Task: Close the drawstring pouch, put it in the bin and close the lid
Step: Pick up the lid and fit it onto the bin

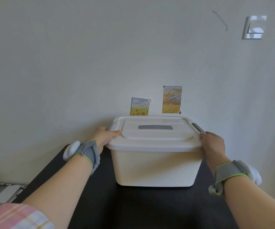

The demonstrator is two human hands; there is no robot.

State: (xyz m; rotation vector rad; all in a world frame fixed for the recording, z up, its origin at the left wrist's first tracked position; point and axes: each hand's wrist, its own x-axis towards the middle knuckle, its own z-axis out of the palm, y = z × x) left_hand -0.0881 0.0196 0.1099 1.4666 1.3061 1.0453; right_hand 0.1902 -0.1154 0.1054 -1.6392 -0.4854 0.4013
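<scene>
A cream plastic bin (154, 166) stands on a black table (133, 205) against the wall. Its white lid (154, 138) lies flat on top, with a grey rectangle in the middle and a grey latch (197, 127) at each end. My left hand (104, 135) grips the lid's left edge, thumb on top. My right hand (213, 142) holds the lid's right edge beside the right latch. Both wrists wear grey straps with white devices. The drawstring pouch is not visible.
Two small painted cards (172, 99) hang on the wall just behind the bin. A light switch (254, 27) sits high on the right. Left of the table, lower down, lies a pale surface with papers (4, 192).
</scene>
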